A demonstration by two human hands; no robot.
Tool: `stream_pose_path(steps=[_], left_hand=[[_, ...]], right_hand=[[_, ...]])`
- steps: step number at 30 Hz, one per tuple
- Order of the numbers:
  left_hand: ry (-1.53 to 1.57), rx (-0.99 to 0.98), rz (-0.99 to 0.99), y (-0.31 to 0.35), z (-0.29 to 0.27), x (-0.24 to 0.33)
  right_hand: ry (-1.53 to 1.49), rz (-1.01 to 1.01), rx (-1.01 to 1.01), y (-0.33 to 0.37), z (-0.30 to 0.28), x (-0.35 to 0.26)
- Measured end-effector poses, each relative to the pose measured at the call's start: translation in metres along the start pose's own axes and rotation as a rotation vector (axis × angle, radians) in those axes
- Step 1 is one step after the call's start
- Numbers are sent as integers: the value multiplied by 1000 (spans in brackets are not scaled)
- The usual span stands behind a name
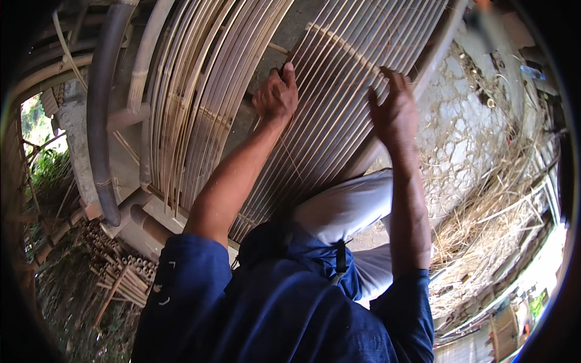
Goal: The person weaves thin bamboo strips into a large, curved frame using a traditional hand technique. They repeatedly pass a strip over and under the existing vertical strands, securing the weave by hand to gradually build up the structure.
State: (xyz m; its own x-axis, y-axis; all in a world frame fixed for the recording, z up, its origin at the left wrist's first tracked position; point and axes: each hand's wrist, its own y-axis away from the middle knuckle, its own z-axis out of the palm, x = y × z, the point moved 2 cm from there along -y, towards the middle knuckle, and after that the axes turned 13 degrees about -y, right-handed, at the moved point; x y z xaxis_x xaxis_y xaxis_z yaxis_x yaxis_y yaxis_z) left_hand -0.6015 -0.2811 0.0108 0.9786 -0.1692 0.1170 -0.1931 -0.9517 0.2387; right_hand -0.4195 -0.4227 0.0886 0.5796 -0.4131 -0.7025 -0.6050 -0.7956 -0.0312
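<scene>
A panel of thin, parallel bamboo slats [339,91] slants across the space in front of me. At its left edge is my left hand [277,97], closed, thumb pointing up along the outermost slat; its curled fingers are partly hidden. A pale bamboo cross strip [345,45] runs over the slats. My right hand [396,115] rests by the right end of that strip, its thumb and fingers apart and the fingertips touching the panel near the strip's end. Whether anything small lies under those fingertips is hidden.
Another slatted bamboo section [200,91] stands to the left, beside thick bamboo poles [106,109]. A bundle of cut bamboo sticks [130,275] lies at lower left. Stone-patterned ground [451,115] and loose straw [484,224] spread to the right. My bent leg [345,209] is close below the panel.
</scene>
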Motion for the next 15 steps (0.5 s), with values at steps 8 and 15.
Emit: stream_pose_path(steps=[8,15], left_hand=[[561,168,196,-1,-12,-68],[285,319,650,122,-43,-227]], right_hand=[[-96,-16,-218,147,55,-86],[-82,-37,-319,196,85,-83]])
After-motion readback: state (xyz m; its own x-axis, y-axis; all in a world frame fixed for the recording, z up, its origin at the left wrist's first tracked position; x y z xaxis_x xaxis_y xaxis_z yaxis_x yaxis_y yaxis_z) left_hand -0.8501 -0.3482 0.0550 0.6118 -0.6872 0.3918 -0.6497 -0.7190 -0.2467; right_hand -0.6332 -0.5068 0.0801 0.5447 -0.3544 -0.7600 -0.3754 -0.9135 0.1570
